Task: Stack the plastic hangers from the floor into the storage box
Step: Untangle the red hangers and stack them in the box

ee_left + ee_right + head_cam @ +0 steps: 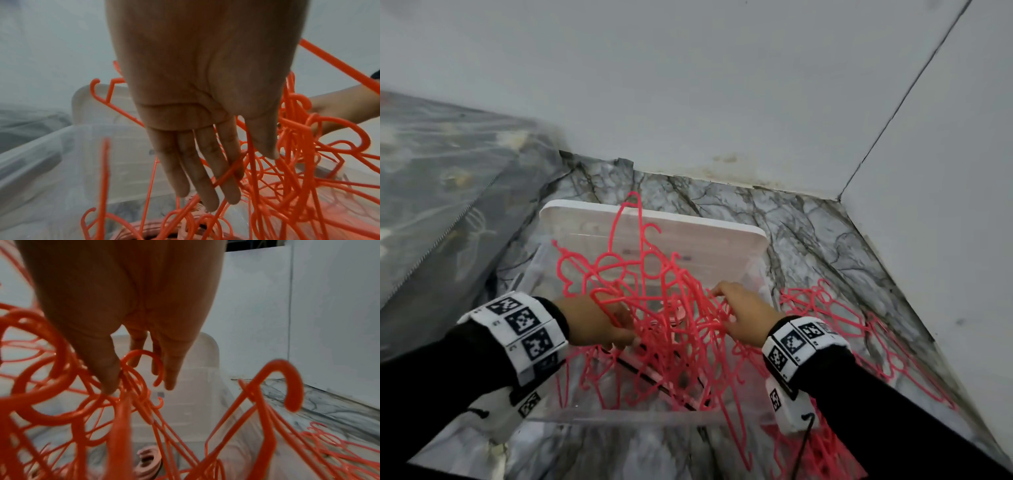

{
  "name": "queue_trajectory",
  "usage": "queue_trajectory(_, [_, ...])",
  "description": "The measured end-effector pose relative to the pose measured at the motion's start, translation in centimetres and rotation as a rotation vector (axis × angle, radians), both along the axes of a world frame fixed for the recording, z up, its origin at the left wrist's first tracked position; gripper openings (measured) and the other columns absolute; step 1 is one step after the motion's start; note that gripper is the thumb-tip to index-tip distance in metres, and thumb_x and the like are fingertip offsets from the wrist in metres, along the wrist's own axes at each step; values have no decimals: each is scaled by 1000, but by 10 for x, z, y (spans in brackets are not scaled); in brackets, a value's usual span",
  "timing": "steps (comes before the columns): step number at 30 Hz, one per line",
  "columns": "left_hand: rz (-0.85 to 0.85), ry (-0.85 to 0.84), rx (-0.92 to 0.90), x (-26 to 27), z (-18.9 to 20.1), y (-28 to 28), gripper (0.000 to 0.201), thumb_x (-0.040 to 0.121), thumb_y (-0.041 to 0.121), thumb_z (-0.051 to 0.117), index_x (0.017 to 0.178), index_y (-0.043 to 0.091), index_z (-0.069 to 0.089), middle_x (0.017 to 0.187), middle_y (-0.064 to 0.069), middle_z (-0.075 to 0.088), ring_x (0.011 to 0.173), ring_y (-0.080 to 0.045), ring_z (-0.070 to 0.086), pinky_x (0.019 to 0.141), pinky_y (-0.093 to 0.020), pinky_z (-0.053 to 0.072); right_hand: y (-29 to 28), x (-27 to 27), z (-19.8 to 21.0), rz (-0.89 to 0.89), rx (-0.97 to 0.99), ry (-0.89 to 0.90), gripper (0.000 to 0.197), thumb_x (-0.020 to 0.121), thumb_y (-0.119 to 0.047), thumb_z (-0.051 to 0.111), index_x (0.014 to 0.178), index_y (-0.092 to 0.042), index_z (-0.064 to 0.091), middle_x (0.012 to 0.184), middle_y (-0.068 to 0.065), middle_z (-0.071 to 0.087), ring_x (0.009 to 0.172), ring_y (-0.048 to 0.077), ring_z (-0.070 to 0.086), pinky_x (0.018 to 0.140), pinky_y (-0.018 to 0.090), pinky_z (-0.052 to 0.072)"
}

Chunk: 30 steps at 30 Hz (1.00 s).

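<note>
Many thin coral-red hangers (654, 308) tangled over clear storage box (619, 416); left hand (197, 113) fingers straight, right hand (746, 313) fingers pinching hooks.

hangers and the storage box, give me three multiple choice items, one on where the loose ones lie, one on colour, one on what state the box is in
1. Where do the hangers not yet in the storage box lie?
A. on the marble-patterned floor to the box's right
B. on the covered mattress
C. on the box's lid

2. What colour are the hangers?
A. blue
B. white
C. coral red

3. What state is the box in?
A. closed and latched
C. open, a tangled bundle of hangers over it
B. tipped on its side

Answers:
1 A: the head view shows loose hangers spread flat on the floor right of the box.
2 C: every hanger in all three views is coral red.
3 C: the lid stands back and the bundle, between the left hand and right hand, sits over the open box.
</note>
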<state>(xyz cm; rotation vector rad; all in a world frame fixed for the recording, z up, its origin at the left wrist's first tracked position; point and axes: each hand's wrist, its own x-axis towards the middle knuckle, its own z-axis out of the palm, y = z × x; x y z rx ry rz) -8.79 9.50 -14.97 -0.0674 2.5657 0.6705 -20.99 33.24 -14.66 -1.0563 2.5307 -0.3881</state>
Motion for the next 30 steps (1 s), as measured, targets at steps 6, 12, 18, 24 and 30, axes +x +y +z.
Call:
queue_trajectory(6, [129,-60,34,-4,3,-22,21,90,33,61,85,18,74,76,10,73,68,-3,66,74,-20,53,28,-29,28,-197,87,-122,61,77,-24,77,129,-16,46,123,3,56,104,16,55,89,25,43])
queue_trajectory(12, [69,-224,-217,0,10,-6,37,94,51,48,110,24,66,82,7,64,45,9,44,45,-3,34,64,-46,27,-243,425,59,43,82,-12,67,123,-11,53,125,7,59,114,23,56,90,25,43])
queue_trajectory(18, [149,-320,-21,4,16,7,44,92,56,46,121,26,58,113,-1,62,87,-15,68,75,-29,57,78,-45,8,-294,427,-96,14,87,0,51,92,-11,60,83,3,63,102,30,66,62,21,51])
queue_trajectory(24, [-74,-298,-121,12,27,8,27,91,45,56,82,21,61,66,7,58,46,-1,53,47,-16,44,80,-45,1,-192,379,-11,31,85,-10,64,115,-5,60,117,9,63,110,26,59,87,24,43])
queue_trajectory(30, [63,-179,43,9,49,20,44,91,52,52,73,14,66,63,6,70,59,-5,67,55,-18,52,77,-44,9,-106,346,6,18,80,-6,66,96,-10,60,99,7,63,96,26,61,77,27,44])
